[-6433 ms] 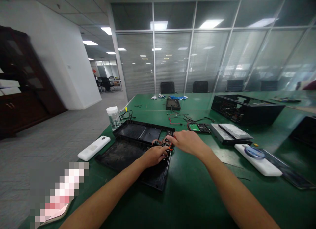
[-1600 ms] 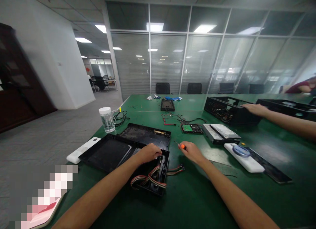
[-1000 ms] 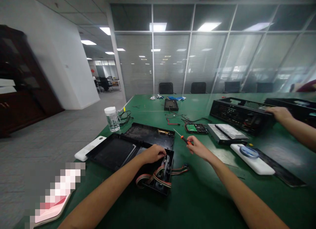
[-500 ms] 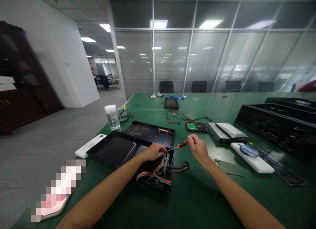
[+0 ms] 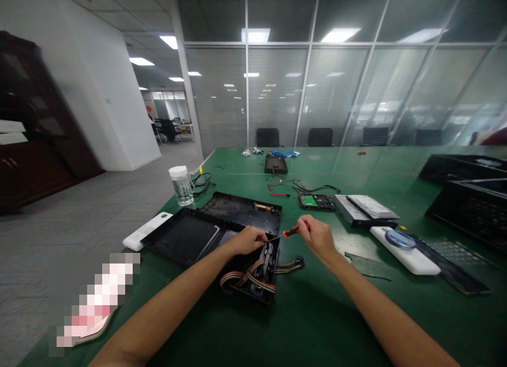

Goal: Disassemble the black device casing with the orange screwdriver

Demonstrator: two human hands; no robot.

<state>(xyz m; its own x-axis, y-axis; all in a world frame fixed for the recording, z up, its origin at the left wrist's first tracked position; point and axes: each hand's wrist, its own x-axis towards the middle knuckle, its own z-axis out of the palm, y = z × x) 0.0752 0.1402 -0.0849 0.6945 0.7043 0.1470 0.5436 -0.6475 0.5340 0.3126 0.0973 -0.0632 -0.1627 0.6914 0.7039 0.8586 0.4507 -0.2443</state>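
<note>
My right hand [image 5: 319, 237] is closed around the orange and black handle of a screwdriver [image 5: 292, 231]. The thin shaft points left and down into an open black plastic casing [image 5: 182, 235]. At the shaft's tip, my left hand [image 5: 249, 241] rests over the casing's right part with its fingers drawn together; what they pinch, if anything, is hidden. Just below the fingers, a ribbon cable [image 5: 253, 274] of red, black and white wires loops out of the casing. Its black connector [image 5: 299, 261] lies on the green table.
Behind the casing lies a black panel [image 5: 237, 211], with a clear jar [image 5: 182, 187] to its left. Rightward are a green circuit board [image 5: 311, 201], a metal drive [image 5: 364, 211], a white device [image 5: 404, 251] and black computer chassis [image 5: 471, 214].
The nearer black chassis at the right has shifted rightward. My hands and the screwdriver stay nearly in place, the right hand a touch further left. The view has tilted slightly.
</note>
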